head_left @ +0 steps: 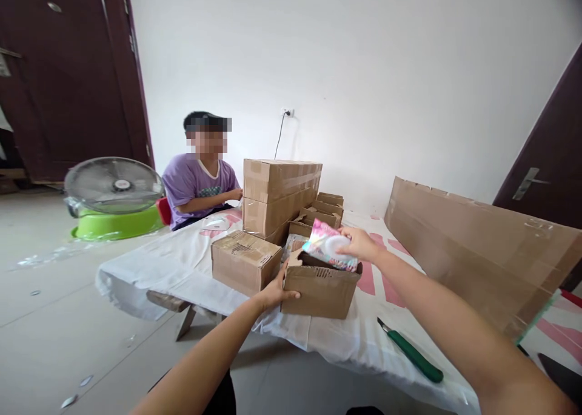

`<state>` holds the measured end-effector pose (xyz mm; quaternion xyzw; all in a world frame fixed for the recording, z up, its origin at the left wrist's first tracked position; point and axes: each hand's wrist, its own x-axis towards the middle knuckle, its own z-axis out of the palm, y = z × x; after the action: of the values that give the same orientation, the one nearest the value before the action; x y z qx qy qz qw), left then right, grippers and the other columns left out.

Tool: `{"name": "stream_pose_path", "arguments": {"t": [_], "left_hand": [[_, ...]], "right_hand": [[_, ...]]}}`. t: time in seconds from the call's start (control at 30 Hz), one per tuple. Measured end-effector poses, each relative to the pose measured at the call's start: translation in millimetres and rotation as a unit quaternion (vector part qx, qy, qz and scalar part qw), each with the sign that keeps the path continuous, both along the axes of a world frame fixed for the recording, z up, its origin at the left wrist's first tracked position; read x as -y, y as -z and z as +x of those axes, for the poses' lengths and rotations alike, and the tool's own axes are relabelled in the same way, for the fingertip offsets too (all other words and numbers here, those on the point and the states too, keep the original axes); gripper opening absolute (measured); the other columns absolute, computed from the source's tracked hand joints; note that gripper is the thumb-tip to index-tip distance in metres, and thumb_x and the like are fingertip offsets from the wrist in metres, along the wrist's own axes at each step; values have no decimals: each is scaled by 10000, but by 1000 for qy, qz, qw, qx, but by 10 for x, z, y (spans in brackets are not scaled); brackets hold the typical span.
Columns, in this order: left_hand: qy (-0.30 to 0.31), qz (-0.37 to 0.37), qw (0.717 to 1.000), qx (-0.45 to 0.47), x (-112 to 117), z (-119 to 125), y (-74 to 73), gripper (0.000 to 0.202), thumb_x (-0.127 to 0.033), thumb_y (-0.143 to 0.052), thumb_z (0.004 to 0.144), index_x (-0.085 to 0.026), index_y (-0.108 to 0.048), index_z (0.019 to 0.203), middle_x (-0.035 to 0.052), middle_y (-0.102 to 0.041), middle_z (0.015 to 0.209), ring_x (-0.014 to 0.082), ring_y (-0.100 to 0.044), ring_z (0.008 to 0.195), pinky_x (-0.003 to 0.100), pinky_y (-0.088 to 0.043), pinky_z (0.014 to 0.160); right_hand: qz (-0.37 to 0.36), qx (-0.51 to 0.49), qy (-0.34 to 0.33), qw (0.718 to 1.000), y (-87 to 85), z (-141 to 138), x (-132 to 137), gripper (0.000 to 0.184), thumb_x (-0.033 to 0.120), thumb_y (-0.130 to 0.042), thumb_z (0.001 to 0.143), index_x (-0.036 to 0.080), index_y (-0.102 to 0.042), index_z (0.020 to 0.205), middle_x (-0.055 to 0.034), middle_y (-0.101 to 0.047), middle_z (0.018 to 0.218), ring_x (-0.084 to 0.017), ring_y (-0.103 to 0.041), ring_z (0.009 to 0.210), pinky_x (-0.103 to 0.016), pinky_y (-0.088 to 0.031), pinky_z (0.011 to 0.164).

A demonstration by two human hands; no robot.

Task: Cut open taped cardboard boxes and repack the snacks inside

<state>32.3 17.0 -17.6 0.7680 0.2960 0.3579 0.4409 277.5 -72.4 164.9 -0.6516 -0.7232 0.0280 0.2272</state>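
White-cloth-covered counter (182, 275), open brown cardboard box (321, 293).
My right hand (361, 243) pinches a shiny pink-and-white packet (317, 240) at its mouth; my left hand (274, 291) grips its left corner.

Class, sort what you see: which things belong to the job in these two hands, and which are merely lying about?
In the job:
colourful packet, held in the right hand
open cardboard box, touched by the left hand

Apparently just lying about:
green-handled cutter, untouched
fan
green basin
large cardboard piece
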Motion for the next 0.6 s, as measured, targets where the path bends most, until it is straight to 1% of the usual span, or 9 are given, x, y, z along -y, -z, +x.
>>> {"name": "stream_pose_path", "arguments": {"t": [0.1, 0.17, 0.23, 0.3, 0.37, 0.43, 0.5, 0.53, 0.6], "left_hand": [[-87, 17, 996, -32, -14, 33, -203, 966, -100, -780, 514, -184, -415, 1404, 141, -463, 1451, 358, -387, 1361, 466, -296, 1148], [-130, 29, 991, -27, -26, 26, -442, 799, -63, -703, 570, -167, -492, 1334, 164, -545, 1364, 371, -466, 1297, 507, -316, 1123], [-171, 48, 984, -9, -39, 16, -765, 649, -94, -623, 668, -163, -505, 1302, 164, -605, 1272, 351, -529, 1235, 527, -337, 1098], [-187, 77, 979, 22, -44, 55, -1124, 545, -143, -561, 756, -190, -491, 1294, 124, -602, 1273, 284, -524, 1248, 469, -327, 1118], [-164, 90, 981, 43, -30, 183, -1444, 468, -228, -570, 803, -207, -507, 1266, 93, -615, 1254, 236, -559, 1204, 398, -383, 1082], [-120, 79, 989, 46, 6, 390, -1662, 530, -324, -677, 759, -191, -523, 1249, 115, -609, 1266, 246, -586, 1159, 376, -451, 1001], [-81, 57, 994, 44, 66, 621, -1766, 688, -375, -791, 654, -165, -518, 1250, 146, -625, 1237, 279, -606, 1114, 388, -486, 932], [-63, 48, 996, 45, 108, 725, -1784, 738, -378, -830, 604, -155, -522, 1237, 146, -646, 1197, 283, -619, 1080, 389, -494, 910], [-29, 34, 998, 52, 228, 878, -1781, 762, -375, -864, 556, -149, -532, 1204, 123, -676, 1123, 272, -634, 1030, 377, -502, 883]], "right_hand": [[59, -18, 19, 998, -419, 154, 0, 290, 337, -735, 641, 212, -581, 851, 28, -674, 890, -162, -595, 802, -237, -408, 655], [88, -21, 30, 995, -590, 239, 30, 270, 318, -742, 620, 215, -564, 794, 36, -669, 873, -160, -588, 798, -239, -400, 664], [102, -19, 39, 994, -662, 301, 65, 258, 295, -747, 599, 215, -554, 750, 46, -661, 830, -155, -580, 773, -238, -389, 659], [101, -14, 43, 994, -656, 331, 92, 254, 278, -754, 580, 215, -557, 728, 55, -647, 776, -149, -571, 733, -236, -380, 643], [92, -8, 38, 995, -608, 315, 113, 251, 263, -759, 569, 212, -575, 732, 57, -641, 744, -147, -567, 707, -236, -378, 632], [84, -1, 24, 996, -551, 255, 136, 260, 251, -760, 572, 210, -601, 773, 51, -651, 759, -149, -571, 711, -237, -384, 635], [82, 8, 3, 997, -511, 168, 178, 285, 254, -758, 588, 209, -620, 833, 39, -667, 806, -153, -582, 738, -240, -396, 649], [84, 14, -9, 996, -500, 125, 210, 291, 266, -754, 603, 208, -625, 857, 31, -673, 834, -156, -587, 757, -244, -403, 661], [89, 24, -28, 995, -493, 62, 311, 281, 307, -744, 638, 204, -627, 871, 9, -679, 898, -167, -596, 805, -258, -417, 696]]}}
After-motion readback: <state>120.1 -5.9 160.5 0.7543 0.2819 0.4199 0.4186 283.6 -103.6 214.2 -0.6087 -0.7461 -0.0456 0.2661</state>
